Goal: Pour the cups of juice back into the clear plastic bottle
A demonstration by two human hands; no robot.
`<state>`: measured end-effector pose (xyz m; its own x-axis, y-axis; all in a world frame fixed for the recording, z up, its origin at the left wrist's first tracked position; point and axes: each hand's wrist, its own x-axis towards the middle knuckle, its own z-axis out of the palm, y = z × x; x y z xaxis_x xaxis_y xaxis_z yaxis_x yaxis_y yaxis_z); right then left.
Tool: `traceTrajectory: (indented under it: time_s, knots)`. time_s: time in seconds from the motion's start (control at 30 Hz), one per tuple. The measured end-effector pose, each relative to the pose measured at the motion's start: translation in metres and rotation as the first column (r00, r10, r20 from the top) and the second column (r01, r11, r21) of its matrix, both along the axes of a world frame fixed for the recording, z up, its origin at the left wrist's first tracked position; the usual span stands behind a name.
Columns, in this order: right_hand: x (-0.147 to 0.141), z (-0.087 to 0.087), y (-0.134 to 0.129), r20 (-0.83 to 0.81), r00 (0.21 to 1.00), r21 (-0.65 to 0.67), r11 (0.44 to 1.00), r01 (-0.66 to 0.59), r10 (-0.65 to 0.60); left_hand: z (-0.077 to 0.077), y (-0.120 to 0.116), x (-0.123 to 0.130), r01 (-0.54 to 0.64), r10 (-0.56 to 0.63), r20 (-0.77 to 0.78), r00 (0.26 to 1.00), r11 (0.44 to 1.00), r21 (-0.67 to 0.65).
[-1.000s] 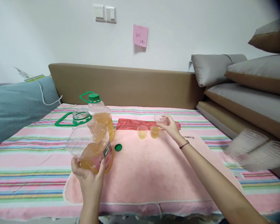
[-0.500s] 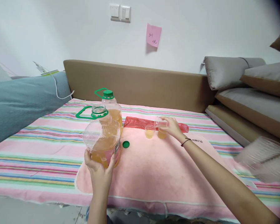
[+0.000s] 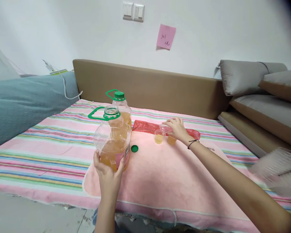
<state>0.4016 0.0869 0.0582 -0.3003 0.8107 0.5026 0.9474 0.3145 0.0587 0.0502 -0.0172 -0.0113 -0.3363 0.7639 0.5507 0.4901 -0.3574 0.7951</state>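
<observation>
I have the left hand [image 3: 109,176] on the lower front of the open bottle [image 3: 113,139], its thumb and fingers set apart and clasping the two sides. That bottle stands upright at the left of the pink mat [image 3: 155,174], partly filled with amber liquid, directly in front of the capped bottle [image 3: 126,115]. In the right hand [image 3: 176,128] I have a clear tilted cup [image 3: 163,129] pinched between the fingers; some fingertips are hidden from me. It sits just above the left cup [image 3: 158,139] and the right cup [image 3: 171,140], both holding yellowish liquid; whether anything is flowing I cannot tell. The red plastic [image 3: 145,127] lies behind the cups, and the green cap [image 3: 134,148] rests on the mat, just beside the open bottle.
</observation>
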Motion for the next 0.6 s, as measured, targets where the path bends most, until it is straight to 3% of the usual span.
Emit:
traceTrajectory:
  time_s: [0.13,0.23,0.3,0.37,0.43,0.5,0.6]
  knots:
    - [-0.01,0.007,0.005,0.235,0.964,0.012,0.992,-0.129,0.123,0.001,-0.001,0.0,0.005,-0.005,0.0,1.0,1.0,-0.007]
    - [-0.017,0.012,0.005,0.272,0.929,-0.03,0.967,-0.252,0.25,0.0,-0.001,-0.001,0.014,-0.013,0.011,1.0,1.0,-0.008]
    - [-0.018,0.014,0.003,0.232,0.936,-0.038,0.964,-0.265,0.266,0.0,-0.001,-0.002,0.019,-0.019,0.016,1.0,1.0,-0.006]
    - [-0.016,0.013,0.0,0.126,0.972,-0.031,0.98,-0.196,0.199,0.0,-0.001,-0.002,0.021,-0.021,0.02,1.0,1.0,-0.009]
    - [-0.012,0.009,-0.005,-0.139,0.989,-0.034,0.998,-0.061,0.056,0.0,-0.002,-0.002,0.018,-0.018,0.023,1.0,1.0,-0.02]
    - [-0.007,0.004,-0.012,-0.448,0.888,-0.068,0.995,0.076,-0.098,-0.001,0.0,-0.002,0.013,-0.012,0.022,1.0,1.0,-0.023]
    - [0.003,-0.004,-0.032,-0.828,0.523,-0.158,0.979,0.13,-0.203,-0.004,0.005,-0.004,0.006,-0.006,0.011,1.0,1.0,-0.001]
